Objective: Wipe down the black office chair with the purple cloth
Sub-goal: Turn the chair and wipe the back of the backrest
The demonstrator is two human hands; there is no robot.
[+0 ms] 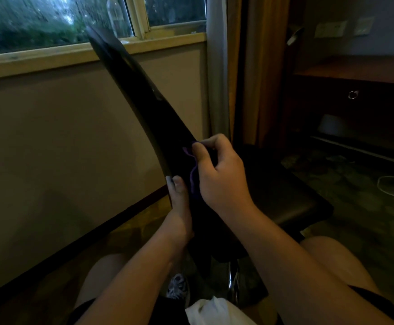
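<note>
Cloth and fingers mostly out of sight

Only a thin wavy edge of the purple cloth (192, 174) shows past the right hand (219, 174). The left hand (179, 207) hides its fingers behind the curved black chair backrest (144, 97), whose top is blurred.

Dim bedroom or hotel room, curtain (217, 66), window (50, 22), desk (355, 71)

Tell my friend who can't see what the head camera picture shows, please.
A person's right hand holds a purple cloth against the curved back of a black office chair, while the left hand grips the back's edge just below. The room is dim, with a window behind the chair.
</note>
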